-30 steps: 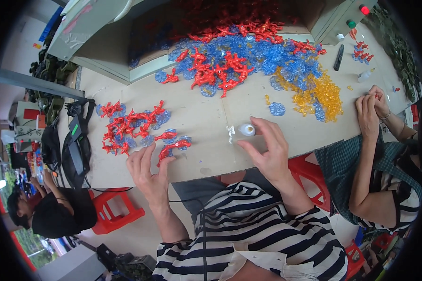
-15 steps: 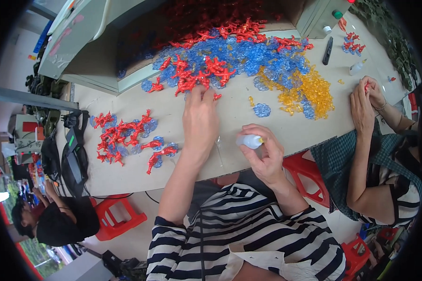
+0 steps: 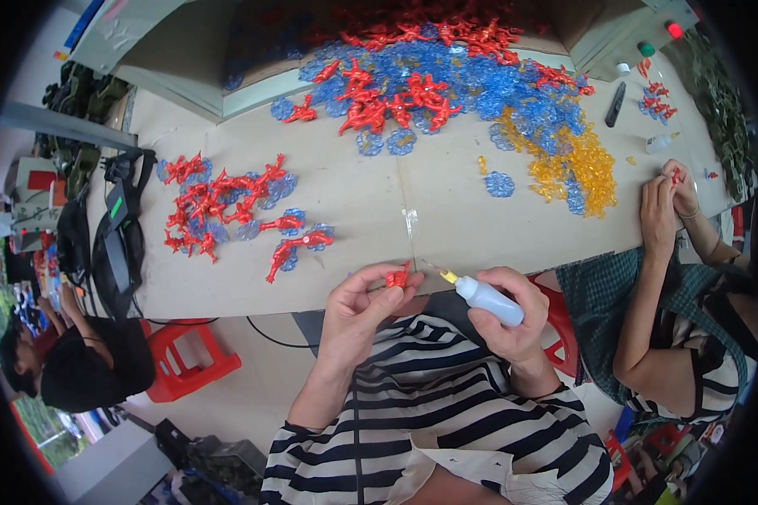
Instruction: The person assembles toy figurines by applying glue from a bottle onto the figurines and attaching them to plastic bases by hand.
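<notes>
Near the front edge of the table, my left hand [image 3: 364, 307] pinches a small red plastic figure [image 3: 397, 279], partly covered by the fingers. Close to its right, my right hand [image 3: 514, 316] grips a white squeeze bottle [image 3: 490, 300] with a yellow collar and a thin needle tip. That tip points left toward the figure, with a small gap between them. Beyond my hands lies a heap of clear blue flower-shaped discs [image 3: 446, 80], with red figures [image 3: 396, 103] on it. Red figures joined to blue discs [image 3: 227, 202] are grouped at the left.
Yellow clear pieces [image 3: 594, 172] are piled right of the blue discs. A single blue disc [image 3: 499, 184] lies apart. At the right, a co-worker's hands [image 3: 665, 202] hold a small red piece. A black bag [image 3: 118, 236] lies at the left edge; a red stool [image 3: 189, 358] stands below.
My left hand has come back from the heap toward me, now with a red figure. My right hand has turned the bottle so its needle faces the figure. The view has shifted slightly.
</notes>
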Demonstrator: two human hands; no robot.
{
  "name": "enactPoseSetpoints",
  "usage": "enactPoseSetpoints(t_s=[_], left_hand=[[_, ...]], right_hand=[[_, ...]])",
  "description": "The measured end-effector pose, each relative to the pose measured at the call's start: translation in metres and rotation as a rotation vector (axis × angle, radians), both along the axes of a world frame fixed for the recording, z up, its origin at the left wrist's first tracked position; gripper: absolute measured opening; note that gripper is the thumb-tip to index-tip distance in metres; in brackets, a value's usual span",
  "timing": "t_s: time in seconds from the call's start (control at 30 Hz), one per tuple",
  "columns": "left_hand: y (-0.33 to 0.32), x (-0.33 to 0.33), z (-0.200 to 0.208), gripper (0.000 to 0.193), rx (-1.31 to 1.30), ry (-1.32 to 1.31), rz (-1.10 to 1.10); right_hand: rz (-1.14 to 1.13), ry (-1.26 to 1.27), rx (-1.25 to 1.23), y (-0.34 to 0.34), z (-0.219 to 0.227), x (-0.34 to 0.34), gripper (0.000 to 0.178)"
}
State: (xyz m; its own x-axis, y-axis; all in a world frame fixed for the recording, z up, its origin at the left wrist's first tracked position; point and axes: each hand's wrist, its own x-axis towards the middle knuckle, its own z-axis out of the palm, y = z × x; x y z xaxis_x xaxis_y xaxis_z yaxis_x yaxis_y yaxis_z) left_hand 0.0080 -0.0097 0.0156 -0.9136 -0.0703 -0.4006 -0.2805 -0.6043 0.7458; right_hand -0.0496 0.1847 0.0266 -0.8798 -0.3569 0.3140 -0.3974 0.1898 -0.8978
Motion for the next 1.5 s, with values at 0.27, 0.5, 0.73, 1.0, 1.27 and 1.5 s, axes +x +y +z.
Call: enactPoseSetpoints(t_s=[0.27, 0.5, 0.73, 1.0, 1.27, 1.5], left_hand=[[-0.004, 0.008, -0.007, 0.025, 0.064, 0.136, -0.056], [-0.001, 0.006, -0.011, 0.029, 0.035, 0.101, -0.054], [0.001, 0.005, -0.011, 0.027, -0.009, 0.104, -0.059], [0.002, 0.004, -0.012, 0.028, -0.053, 0.117, -0.047], [0.003, 0.003, -0.013, 0.030, -0.070, 0.111, -0.042], [0.002, 0.003, -0.013, 0.030, -0.084, 0.128, -0.052]], right_hand=[[0.102, 0.067, -0.039, -0.001, 0.007, 0.000, 0.035], [0.109, 0.169, -0.025, -0.003, 0.005, -0.001, 0.038], [0.110, 0.170, 0.006, -0.004, 0.005, -0.001, 0.038], [0.101, 0.142, -0.014, -0.002, 0.009, -0.003, 0.036], [0.066, 0.044, 0.058, -0.003, 0.012, 0.002, 0.034], [0.104, 0.138, -0.013, -0.003, 0.009, -0.003, 0.033]])
